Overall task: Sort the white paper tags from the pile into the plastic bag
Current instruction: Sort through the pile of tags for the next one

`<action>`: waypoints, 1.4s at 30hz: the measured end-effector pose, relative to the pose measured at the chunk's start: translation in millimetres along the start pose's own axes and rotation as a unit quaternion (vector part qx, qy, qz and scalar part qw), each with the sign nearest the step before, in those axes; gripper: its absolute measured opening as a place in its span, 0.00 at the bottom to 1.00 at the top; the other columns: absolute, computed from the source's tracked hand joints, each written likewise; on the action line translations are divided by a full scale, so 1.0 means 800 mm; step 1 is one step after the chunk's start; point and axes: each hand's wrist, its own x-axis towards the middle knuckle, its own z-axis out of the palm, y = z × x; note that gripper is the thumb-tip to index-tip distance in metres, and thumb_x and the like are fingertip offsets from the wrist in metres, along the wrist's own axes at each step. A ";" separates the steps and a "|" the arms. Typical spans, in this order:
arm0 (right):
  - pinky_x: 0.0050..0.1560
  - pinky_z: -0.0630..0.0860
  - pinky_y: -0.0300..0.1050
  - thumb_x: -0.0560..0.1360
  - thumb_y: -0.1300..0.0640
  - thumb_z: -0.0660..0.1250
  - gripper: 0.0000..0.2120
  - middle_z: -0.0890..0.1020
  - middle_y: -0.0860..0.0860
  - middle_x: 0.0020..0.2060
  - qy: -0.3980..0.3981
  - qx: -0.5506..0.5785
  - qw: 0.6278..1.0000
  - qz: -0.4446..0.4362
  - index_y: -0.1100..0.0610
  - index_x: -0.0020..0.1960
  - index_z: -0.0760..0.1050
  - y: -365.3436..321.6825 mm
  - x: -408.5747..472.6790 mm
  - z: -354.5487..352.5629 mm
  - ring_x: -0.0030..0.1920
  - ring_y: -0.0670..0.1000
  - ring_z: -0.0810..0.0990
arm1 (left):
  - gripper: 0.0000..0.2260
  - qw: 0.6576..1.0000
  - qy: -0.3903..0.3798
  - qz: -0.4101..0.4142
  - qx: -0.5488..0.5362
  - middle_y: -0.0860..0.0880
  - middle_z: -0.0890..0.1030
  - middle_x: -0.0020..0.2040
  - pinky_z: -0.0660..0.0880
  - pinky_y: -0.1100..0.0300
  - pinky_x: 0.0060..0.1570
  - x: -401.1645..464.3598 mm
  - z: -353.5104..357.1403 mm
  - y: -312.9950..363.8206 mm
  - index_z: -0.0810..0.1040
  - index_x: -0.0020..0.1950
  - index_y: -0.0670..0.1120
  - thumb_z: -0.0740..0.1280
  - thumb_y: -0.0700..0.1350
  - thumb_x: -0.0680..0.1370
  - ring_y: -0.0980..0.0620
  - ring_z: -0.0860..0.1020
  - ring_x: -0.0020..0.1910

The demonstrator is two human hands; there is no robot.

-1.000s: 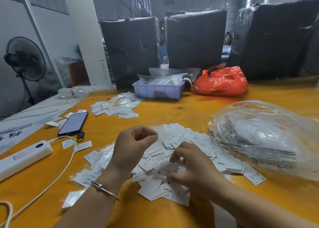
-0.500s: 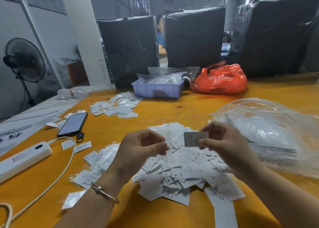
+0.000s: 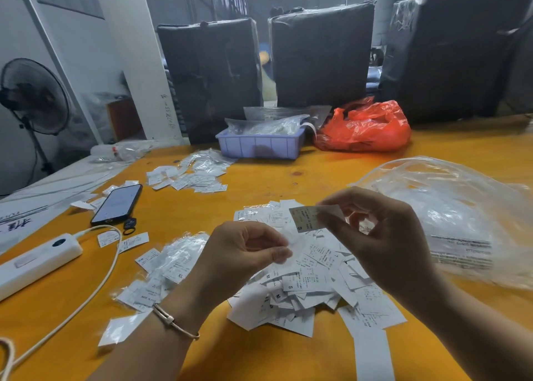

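A pile of white paper tags (image 3: 314, 282) with printed size letters lies on the orange table (image 3: 288, 357) in front of me. My right hand (image 3: 383, 242) is raised above the pile and pinches one tag (image 3: 306, 219) marked S between thumb and fingertips. My left hand (image 3: 242, 253) hovers just left of it, thumb and forefinger pinched on a small, faintly visible clear piece (image 3: 294, 243), which looks like a small plastic bag. A large crumpled clear plastic bag (image 3: 455, 207) lies on the table to the right of the pile.
Small clear packets with tags (image 3: 170, 262) lie left of the pile, and another batch (image 3: 193, 175) sits further back. A phone (image 3: 116, 204), a white power strip (image 3: 34, 261) with cable, a lilac tray (image 3: 261, 145) and a red bag (image 3: 366, 128) are also here.
My right hand picked one tag out of the pile and lifted it to the height of my left hand. My left hand stayed raised with its fingers pinched.
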 end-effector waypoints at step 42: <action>0.41 0.75 0.59 0.71 0.63 0.72 0.02 0.83 0.58 0.35 -0.201 0.027 0.971 0.128 0.59 0.41 0.84 0.016 0.005 -0.002 0.39 0.60 0.79 | 0.05 0.995 -0.094 -0.028 -0.009 0.45 0.87 0.40 0.77 0.62 0.38 -0.002 0.003 0.009 0.84 0.48 0.38 0.72 0.38 0.75 0.49 0.85 0.40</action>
